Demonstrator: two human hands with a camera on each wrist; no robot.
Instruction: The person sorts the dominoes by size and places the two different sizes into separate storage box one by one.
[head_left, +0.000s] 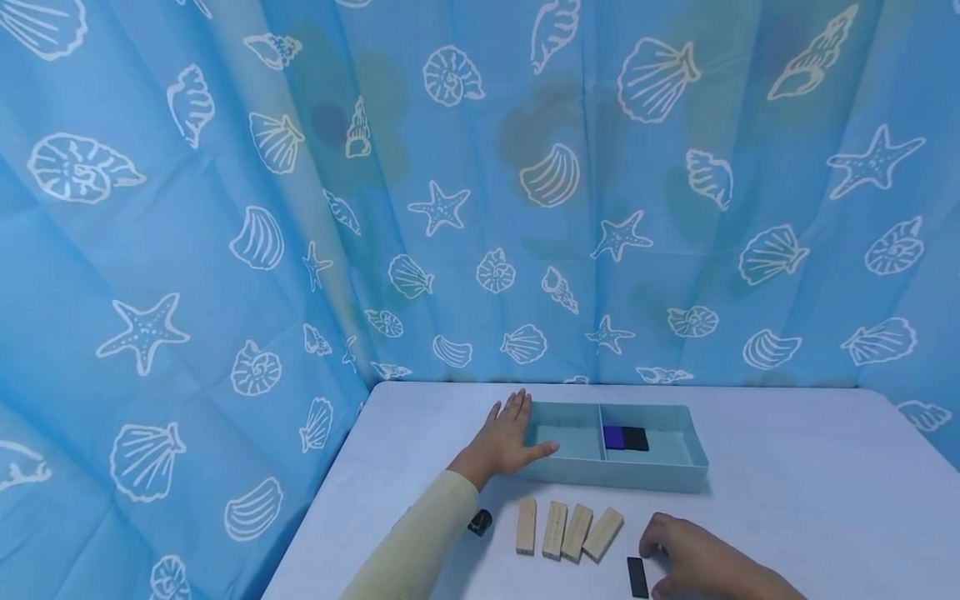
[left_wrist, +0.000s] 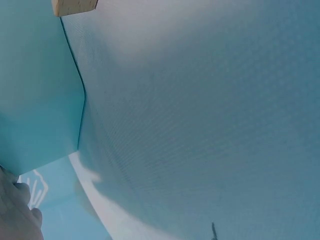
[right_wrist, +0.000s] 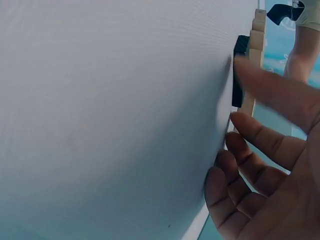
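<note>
My left hand (head_left: 504, 443) rests on the left end of a pale blue-green tray (head_left: 618, 477), its fingers straight and the thumb spread over the front rim. A divider splits the tray in two; a purple block (head_left: 613, 437) and a black block (head_left: 636, 439) lie side by side in the right compartment. Another flat black block (head_left: 637, 577) lies on the table, just left of my right hand (head_left: 697, 557). That hand has loosely bent fingers, with nothing held between them. In the right wrist view, the thumb overlaps the black block (right_wrist: 240, 95); contact is unclear.
Several wooden blocks (head_left: 555, 530) stand in a row in front of the tray. A small black object (head_left: 480, 522) sits beside the left forearm. The white-covered table (head_left: 810, 483) meets a blue shell-print curtain (head_left: 480, 208) at the back and left.
</note>
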